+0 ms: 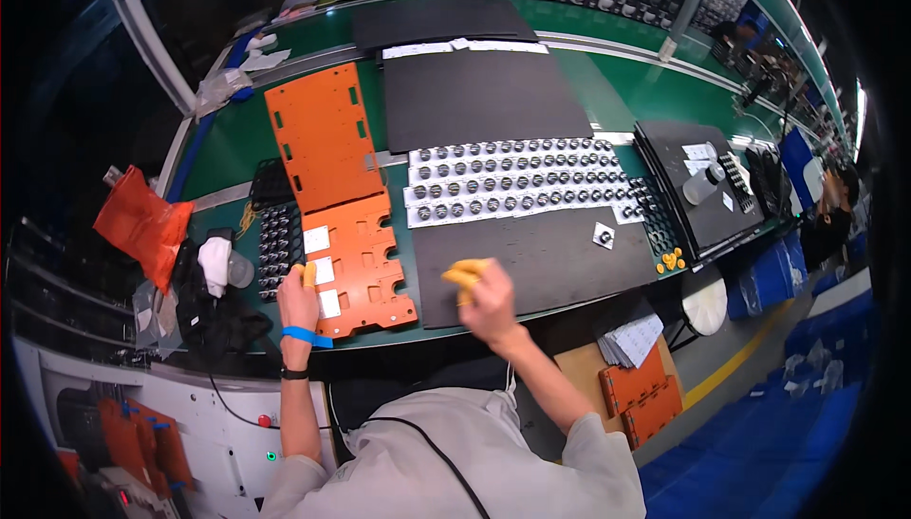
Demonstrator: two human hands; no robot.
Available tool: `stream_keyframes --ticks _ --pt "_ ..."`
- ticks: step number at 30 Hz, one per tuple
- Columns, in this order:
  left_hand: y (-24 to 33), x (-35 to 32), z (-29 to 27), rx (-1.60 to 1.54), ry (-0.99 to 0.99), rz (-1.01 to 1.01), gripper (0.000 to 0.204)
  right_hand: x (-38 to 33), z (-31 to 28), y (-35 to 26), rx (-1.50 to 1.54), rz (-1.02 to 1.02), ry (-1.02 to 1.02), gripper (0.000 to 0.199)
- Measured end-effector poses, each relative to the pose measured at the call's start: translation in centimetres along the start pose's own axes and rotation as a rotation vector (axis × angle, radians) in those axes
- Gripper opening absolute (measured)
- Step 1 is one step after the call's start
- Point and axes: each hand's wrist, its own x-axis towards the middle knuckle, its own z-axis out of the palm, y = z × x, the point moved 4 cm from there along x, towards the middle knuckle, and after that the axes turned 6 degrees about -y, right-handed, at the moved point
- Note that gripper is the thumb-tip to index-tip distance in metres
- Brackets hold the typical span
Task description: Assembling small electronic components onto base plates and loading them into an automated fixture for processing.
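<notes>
My left hand (298, 305), with yellow finger covers and a blue strap at the wrist, is at the left edge of an open orange hinged fixture (356, 291). Its fingers are drawn together beside the white square plates (325, 270) lying in the fixture; whatever is between them cannot be made out. Just left of that hand stands a tray of small black round parts (275, 234). My right hand (490, 305), also wearing yellow finger covers, hovers over the front of a black mat (560, 258). Its fingers point left, somewhat apart, with nothing visible in them.
Rows of white plates with black round parts (512, 177) line the mat's far side; a single one (604, 234) lies nearer. Yellow finger covers (671, 260) sit at right, near a clear bottle (703, 185). An orange bag (144, 225) is at left. Another person (835, 211) is far right.
</notes>
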Motion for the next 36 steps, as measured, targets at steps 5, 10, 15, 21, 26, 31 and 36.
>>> stream_keyframes --ticks 5,10,15,21,26,31,36 --pt "0.2 0.0 0.1 -0.072 -0.019 -0.036 0.023 1.4 8.6 -8.2 0.128 -0.148 -0.386 0.059" --pt "0.9 -0.2 -0.2 -0.018 -0.027 -0.047 0.024 0.7 11.4 -8.5 -0.107 -0.054 -0.473 0.062" --pt "0.8 -0.5 -0.4 0.189 -0.052 -0.118 0.022 0.6 11.8 -8.7 -0.107 -0.065 -0.420 0.056" --pt "1.0 -1.1 -0.2 0.340 -0.018 -0.057 0.015 0.8 11.9 -9.0 -0.129 -0.062 -0.369 0.055" --pt "-0.4 -0.6 0.0 0.264 -0.030 -0.049 0.017 0.7 12.0 -8.9 -0.136 -0.064 -0.383 0.054" --pt "1.9 -0.8 -1.7 0.118 -0.002 0.025 0.021 0.7 12.0 -8.9 -0.131 -0.048 -0.380 0.055" --pt "3.3 -0.3 -2.9 -0.220 0.036 0.096 0.023 0.5 10.7 -8.0 0.210 0.093 -0.242 0.046"
